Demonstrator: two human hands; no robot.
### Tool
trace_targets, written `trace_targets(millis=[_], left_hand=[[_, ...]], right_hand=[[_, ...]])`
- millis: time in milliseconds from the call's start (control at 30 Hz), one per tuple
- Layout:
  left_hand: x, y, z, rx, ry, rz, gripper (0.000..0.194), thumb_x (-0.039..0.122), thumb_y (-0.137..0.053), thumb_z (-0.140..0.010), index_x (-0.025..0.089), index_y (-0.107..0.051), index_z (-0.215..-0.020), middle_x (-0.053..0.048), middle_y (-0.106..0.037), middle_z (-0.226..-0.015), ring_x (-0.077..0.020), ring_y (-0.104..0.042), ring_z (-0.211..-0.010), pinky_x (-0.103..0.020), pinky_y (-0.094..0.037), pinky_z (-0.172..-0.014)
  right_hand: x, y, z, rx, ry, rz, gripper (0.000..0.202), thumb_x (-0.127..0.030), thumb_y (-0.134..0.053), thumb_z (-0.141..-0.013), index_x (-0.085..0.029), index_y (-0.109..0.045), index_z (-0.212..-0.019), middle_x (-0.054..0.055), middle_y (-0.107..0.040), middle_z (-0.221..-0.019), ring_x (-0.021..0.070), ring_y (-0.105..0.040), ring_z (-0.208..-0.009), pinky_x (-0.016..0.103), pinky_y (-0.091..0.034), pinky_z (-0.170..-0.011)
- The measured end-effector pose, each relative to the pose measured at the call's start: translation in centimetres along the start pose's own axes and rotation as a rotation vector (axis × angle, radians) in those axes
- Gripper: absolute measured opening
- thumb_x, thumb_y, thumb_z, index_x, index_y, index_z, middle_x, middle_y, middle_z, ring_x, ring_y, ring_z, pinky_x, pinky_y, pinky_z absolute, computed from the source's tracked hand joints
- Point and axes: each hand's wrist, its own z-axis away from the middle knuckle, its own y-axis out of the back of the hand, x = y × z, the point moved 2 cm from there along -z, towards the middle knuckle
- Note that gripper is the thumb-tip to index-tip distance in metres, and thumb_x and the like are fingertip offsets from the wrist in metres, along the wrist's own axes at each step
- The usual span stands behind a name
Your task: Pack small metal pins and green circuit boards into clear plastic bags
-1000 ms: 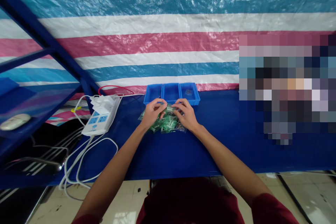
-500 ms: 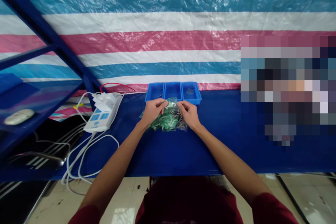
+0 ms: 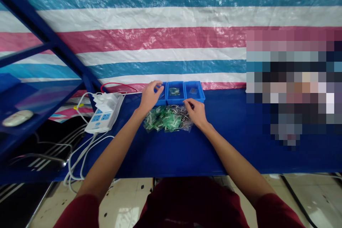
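My left hand [image 3: 151, 94] is over the left blue bin [image 3: 161, 102], its fingers apart and nothing seen between them. My right hand [image 3: 197, 111] hovers at the right edge of the pile, in front of the right blue bin [image 3: 202, 93], fingers drawn together; whatever they may hold is too small to make out. A small clear bag with greenish contents [image 3: 174, 91] lies in the middle blue bin [image 3: 175, 102]. Below the bins sits a pile of green bags [image 3: 162, 119], with clear bags of dark metal pieces [image 3: 184, 117] at its right. The right bin contains a small clear bag [image 3: 193, 91].
A white power strip [image 3: 103, 115] with plugs and looped white cables [image 3: 80, 153] lies left on the blue table [image 3: 171, 160]. A white mouse [image 3: 18, 118] is on the left shelf. A pixelated area covers the right side.
The small bag that was between both hands now lies in the middle bin. My left hand has moved up and left and opened; my right hand has shifted slightly right.
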Motion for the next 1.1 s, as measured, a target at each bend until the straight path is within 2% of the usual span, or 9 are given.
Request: trace_targets(millis=[133, 200, 233, 333, 400, 467, 700, 833, 1100], left_hand=[[-0.7, 2.5, 5.5, -0.174, -0.005, -0.053, 0.036, 0.046, -0.048, -0.089, 0.017, -0.066, -0.101, -0.007, -0.069, -0.097, -0.0205, -0.063, -0.089, -0.031, -0.048, -0.082], [-1.7, 3.2, 8.0, -0.243, -0.011, -0.138, 0.047, 0.053, -0.046, -0.089, 0.018, -0.061, -0.116, -0.01, -0.064, -0.116, -0.0251, -0.057, -0.11, -0.038, -0.041, -0.099], [-2.3, 3.3, 9.0, -0.287, -0.004, -0.179, 0.055, 0.057, -0.045, -0.088, 0.019, -0.055, -0.127, -0.011, -0.056, -0.13, -0.0278, -0.049, -0.123, -0.043, -0.035, -0.105], [-3.9, 2.7, 11.0, -0.459, 0.051, -0.254, 0.08, 0.067, -0.045, -0.083, 0.021, -0.03, -0.147, -0.013, -0.028, -0.153, -0.0324, -0.025, -0.141, -0.051, -0.023, -0.113], [-4.3, 1.7, 11.5, -0.561, 0.052, -0.28, 0.086, 0.071, -0.043, -0.082, 0.023, -0.02, -0.15, -0.013, -0.019, -0.156, -0.0332, -0.017, -0.144, -0.053, -0.017, -0.114], [-4.1, 0.7, 11.7, -0.621, 0.024, -0.305, 0.087, 0.073, -0.04, -0.082, 0.024, -0.019, -0.151, -0.012, -0.018, -0.157, -0.0334, -0.013, -0.145, -0.054, -0.013, -0.115], [-2.6, -1.3, 11.6, -0.602, -0.058, -0.299, 0.082, 0.072, -0.037, -0.085, 0.028, -0.017, -0.151, -0.008, -0.012, -0.159, -0.0329, -0.011, -0.145, -0.053, -0.014, -0.116], [-2.4, -1.9, 11.6, -0.587, -0.071, -0.285, 0.079, 0.07, -0.036, -0.086, 0.029, -0.017, -0.151, -0.007, -0.01, -0.159, -0.0327, -0.01, -0.145, -0.052, -0.016, -0.116], [-1.5, -2.8, 11.5, -0.553, -0.048, -0.278, 0.079, 0.069, -0.035, -0.087, 0.027, -0.016, -0.151, -0.009, -0.01, -0.159, -0.0325, -0.009, -0.146, -0.051, -0.018, -0.116]], right_hand=[[0.2, 1.0, -0.7, -0.151, 0.075, 0.121, 0.027, -0.036, -0.048, -0.091, -0.018, -0.068, -0.095, 0.009, -0.066, -0.096, 0.0223, -0.062, -0.089, 0.036, -0.048, -0.083], [0.3, 1.4, -0.4, -0.297, 0.17, 0.163, 0.034, -0.043, -0.05, -0.09, -0.018, -0.065, -0.107, 0.012, -0.062, -0.108, 0.0263, -0.057, -0.107, 0.042, -0.044, -0.095], [0.5, 1.5, -0.1, -0.374, 0.206, 0.176, 0.041, -0.049, -0.05, -0.09, -0.019, -0.062, -0.116, 0.013, -0.059, -0.116, 0.0276, -0.053, -0.115, 0.044, -0.042, -0.099], [1.5, 1.6, 1.1, -0.564, 0.239, 0.255, 0.077, -0.069, -0.053, -0.08, -0.024, -0.041, -0.141, 0.015, -0.04, -0.144, 0.0344, -0.037, -0.132, 0.053, -0.034, -0.105], [2.3, 1.5, 1.8, -0.645, 0.237, 0.3, 0.095, -0.077, -0.051, -0.074, -0.026, -0.025, -0.149, 0.015, -0.027, -0.153, 0.0373, -0.026, -0.139, 0.057, -0.029, -0.108], [2.9, 1.3, 2.2, -0.691, 0.239, 0.32, 0.101, -0.08, -0.048, -0.072, -0.026, -0.016, -0.152, 0.015, -0.02, -0.156, 0.0373, -0.021, -0.141, 0.058, -0.025, -0.11], [3.4, 0.4, 2.7, -0.73, 0.246, 0.384, 0.104, -0.082, -0.044, -0.072, -0.028, -0.007, -0.153, 0.01, -0.008, -0.159, 0.0351, -0.008, -0.145, 0.055, -0.014, -0.115], [3.6, 0.2, 2.8, -0.761, 0.273, 0.423, 0.108, -0.083, -0.043, -0.071, -0.028, 0.0, -0.153, 0.009, -0.001, -0.16, 0.0354, -0.002, -0.145, 0.055, -0.012, -0.116], [4.0, -0.1, 3.0, -0.738, 0.267, 0.452, 0.111, -0.083, -0.04, -0.072, -0.023, 0.007, -0.152, 0.011, 0.0, -0.159, 0.0334, -0.001, -0.145, 0.054, -0.013, -0.116]])
